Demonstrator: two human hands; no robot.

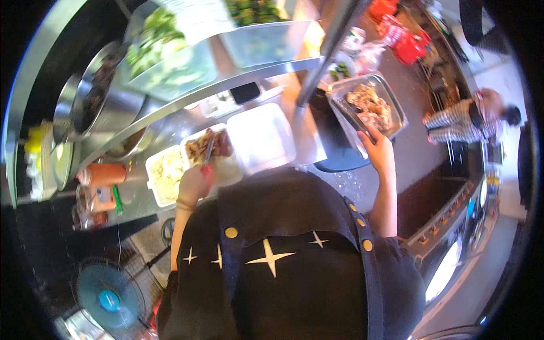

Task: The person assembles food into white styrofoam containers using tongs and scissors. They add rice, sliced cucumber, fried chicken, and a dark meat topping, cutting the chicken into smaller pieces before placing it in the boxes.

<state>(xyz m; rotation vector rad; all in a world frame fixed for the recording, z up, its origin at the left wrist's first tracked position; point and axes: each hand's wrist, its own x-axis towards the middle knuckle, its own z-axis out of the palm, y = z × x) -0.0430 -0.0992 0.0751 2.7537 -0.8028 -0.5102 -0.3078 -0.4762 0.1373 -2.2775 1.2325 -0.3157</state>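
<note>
My left hand (195,182) is closed on a red-handled metal utensil (209,152), whose kind I cannot make out. Its metal end reaches to chopped brown meat (218,143) in a white foam takeaway box (228,175). Left of that meat, pale food, perhaps rice (168,169), fills another white section. The raised white lid (262,139) lies to the right. My right hand (378,148) grips a long dark utensil (352,117), perhaps tongs or a knife. It slants across the near left side of a metal tray (399,107) holding browned meat pieces (371,105).
A round black board (340,163) lies beneath the tray. A metal rail (187,93) and a post (328,56) cross beyond the boxes. Clear tubs (170,76) of greens stand behind; steel pots (116,105) and an orange-red bottle (102,174) at left. A person (470,118) is far right.
</note>
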